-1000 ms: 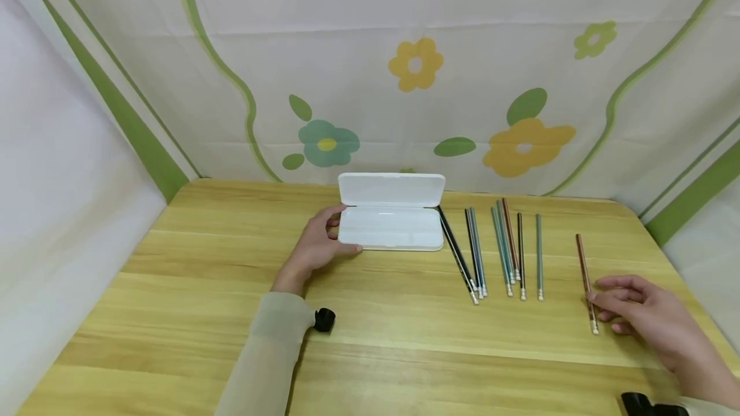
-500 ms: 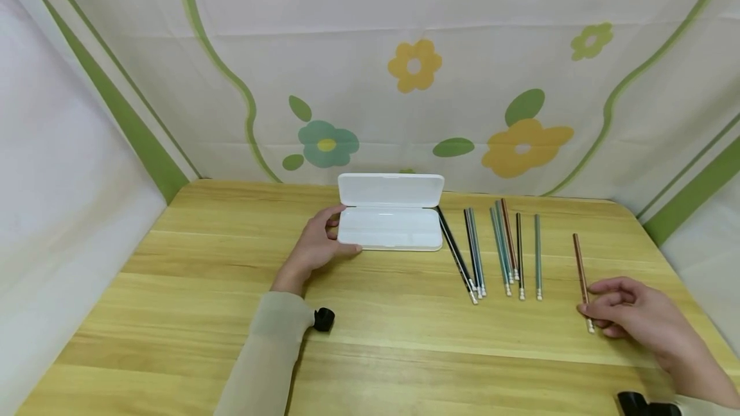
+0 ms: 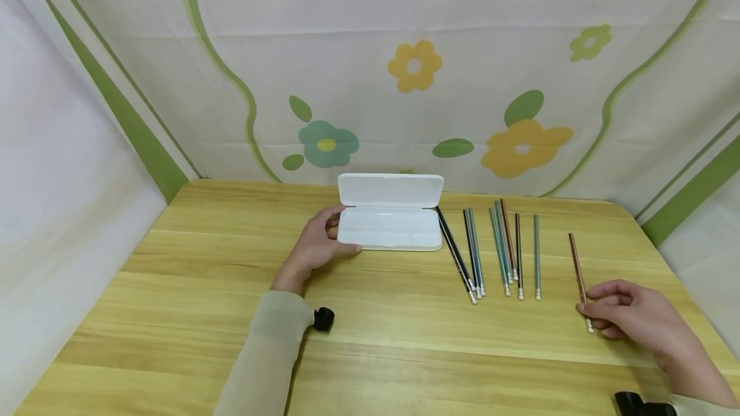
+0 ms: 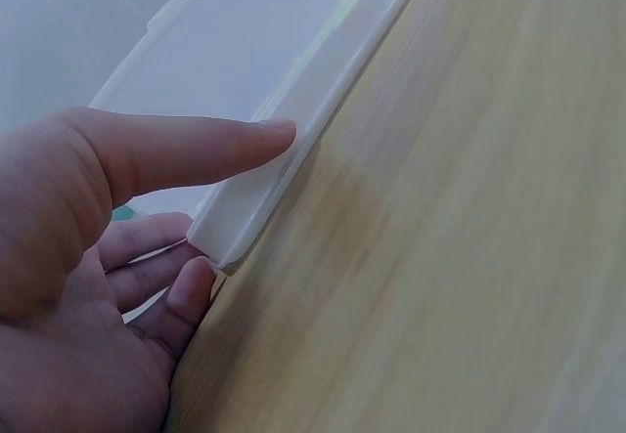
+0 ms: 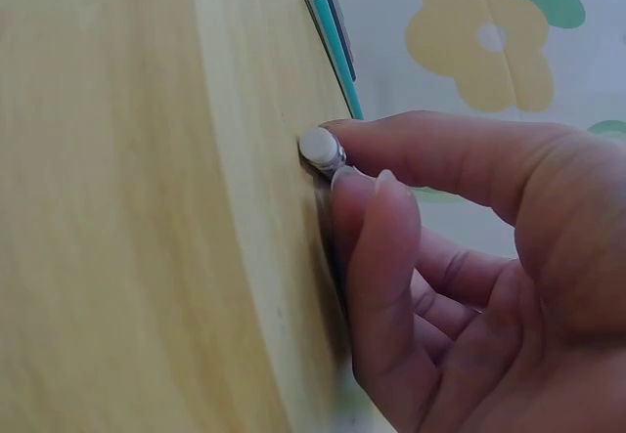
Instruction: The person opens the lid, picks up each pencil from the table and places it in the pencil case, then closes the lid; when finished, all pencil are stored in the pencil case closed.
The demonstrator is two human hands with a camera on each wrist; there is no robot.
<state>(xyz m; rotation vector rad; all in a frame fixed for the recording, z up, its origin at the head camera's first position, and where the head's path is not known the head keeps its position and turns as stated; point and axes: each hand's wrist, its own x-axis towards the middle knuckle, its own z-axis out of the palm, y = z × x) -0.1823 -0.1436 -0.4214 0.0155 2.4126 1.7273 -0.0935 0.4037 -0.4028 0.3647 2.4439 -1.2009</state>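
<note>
A white pencil case (image 3: 390, 228) lies with its lid (image 3: 390, 190) raised at the back of the table. My left hand (image 3: 315, 246) grips its left end, thumb along the front wall and fingers at the end and back, as the left wrist view shows of the case (image 4: 259, 174). At the right, my right hand (image 3: 638, 313) pinches a reddish-brown pencil (image 3: 577, 268) near its eraser end. In the right wrist view the white eraser (image 5: 321, 148) points at the camera between thumb and fingertips, close over the tabletop.
Several loose pencils lie between the case and my right hand: black ones (image 3: 457, 252), teal ones (image 3: 537, 255) and another reddish-brown one (image 3: 509, 236). A flowered cloth (image 3: 370, 82) hangs behind the wooden table (image 3: 405, 352).
My right hand has shifted slightly left, its thumb and fingers closing on the reddish-brown pencil, which has moved a little left with it. The left hand and the case stay put.
</note>
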